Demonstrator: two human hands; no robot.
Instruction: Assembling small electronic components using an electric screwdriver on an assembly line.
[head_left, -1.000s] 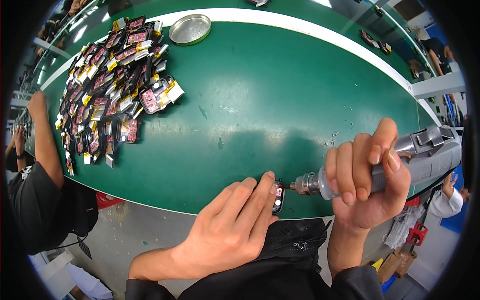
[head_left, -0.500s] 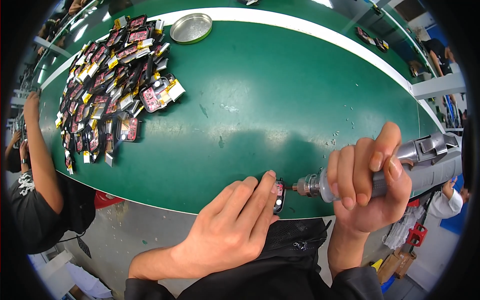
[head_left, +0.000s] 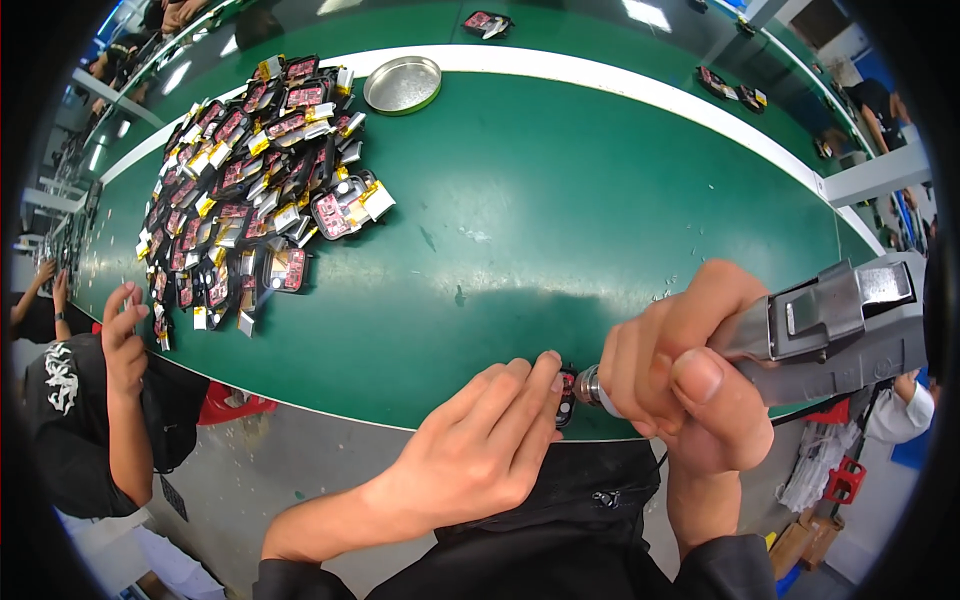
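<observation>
co-worker's arm (head_left: 125, 400) shifted | left hand (head_left: 480, 450) pinches small part (head_left: 566, 395) | right hand (head_left: 680, 370) clamps driver (head_left: 830, 335)

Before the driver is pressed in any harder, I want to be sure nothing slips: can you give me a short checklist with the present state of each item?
1. Left hand pins the small dark part at the table edge: ok.
2. Right hand wraps the grey power screwdriver fully: ok.
3. Driver tip meets the part: ok, though the exact seating is too small to tell.
4. Left fingertips kept away from the tip: not ok, they sit right beside it.
5. Pile of parts and metal dish away from the work: ok.
</observation>
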